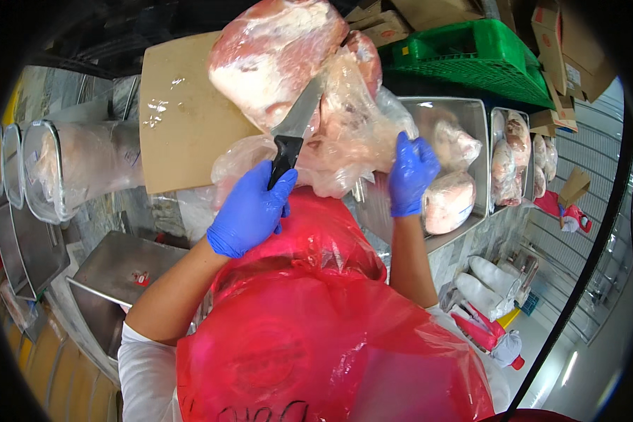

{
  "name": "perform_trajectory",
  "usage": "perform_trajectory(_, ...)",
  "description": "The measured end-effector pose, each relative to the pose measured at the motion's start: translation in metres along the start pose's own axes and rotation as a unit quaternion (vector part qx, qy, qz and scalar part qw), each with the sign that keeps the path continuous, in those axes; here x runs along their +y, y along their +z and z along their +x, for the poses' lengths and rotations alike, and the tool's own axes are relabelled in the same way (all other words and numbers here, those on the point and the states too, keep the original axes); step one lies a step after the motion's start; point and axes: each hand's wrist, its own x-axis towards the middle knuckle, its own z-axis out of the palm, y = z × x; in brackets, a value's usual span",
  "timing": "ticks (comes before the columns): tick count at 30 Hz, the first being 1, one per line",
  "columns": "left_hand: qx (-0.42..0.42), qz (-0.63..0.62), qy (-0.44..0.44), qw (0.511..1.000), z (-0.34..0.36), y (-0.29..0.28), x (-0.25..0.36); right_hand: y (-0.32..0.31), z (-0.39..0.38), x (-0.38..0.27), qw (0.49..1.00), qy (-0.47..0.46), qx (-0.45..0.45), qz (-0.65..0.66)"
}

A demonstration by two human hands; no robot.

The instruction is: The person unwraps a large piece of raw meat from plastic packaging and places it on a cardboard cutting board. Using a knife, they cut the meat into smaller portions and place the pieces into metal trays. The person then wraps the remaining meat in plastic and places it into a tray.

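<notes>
My left hand (pixel 250 214), in a blue glove, is closed around the black handle of a knife (pixel 297 121). The blade points up and away from me, over the meat. A large piece of raw meat (pixel 278 53), pink with pale fat, lies ahead of me. Clear plastic wrap (pixel 341 151) hangs loosely around its near side. My right hand (pixel 411 172), also gloved in blue, is closed on the edge of that wrap, to the right of the meat. A tan cutting board (pixel 186 116) extends out from under the meat on the left.
At right, metal trays (pixel 482 151) hold wrapped meat pieces (pixel 449 200). A green plastic pallet (pixel 471 60) and cardboard boxes (pixel 577 53) stand behind them. A plastic-lined bin (pixel 84 165) with pale contents is on the left, above metal trays (pixel 130 264). Other people (pixel 496 337) are at the right.
</notes>
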Motion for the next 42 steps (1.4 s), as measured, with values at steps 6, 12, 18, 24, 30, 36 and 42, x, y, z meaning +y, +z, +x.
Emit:
perform_trajectory(6,0.057,0.131,0.093,0.985,-0.013,-0.011,0.009,0.025,0.045,-0.012,0.987,-0.085,-0.034,-0.133)
perform_trajectory(12,0.117,0.185,0.117,0.969,-0.046,-0.024,0.009,0.091,0.062,-0.034,0.918,-0.268,-0.128,-0.264)
perform_trajectory(18,0.174,0.129,0.084,0.973,-0.088,-0.04,-0.016,0.103,0.052,0.012,0.934,-0.269,-0.084,-0.219)
perform_trajectory(24,0.175,0.095,0.076,0.977,-0.074,-0.047,-0.012,0.09,0.008,0.004,0.949,-0.215,-0.145,-0.178)
perform_trajectory(30,0.163,0.186,0.131,0.96,-0.066,-0.056,0.006,0.062,0.005,-0.007,0.978,-0.117,-0.149,-0.093)
perform_trajectory(36,0.16,0.201,0.088,0.962,-0.058,-0.061,0.024,0.046,-0.018,-0.011,0.99,-0.054,-0.109,-0.074)
perform_trajectory(42,0.143,0.297,0.155,0.931,-0.064,-0.067,0.039,0.022,-0.013,0.008,0.979,-0.087,-0.123,-0.134)
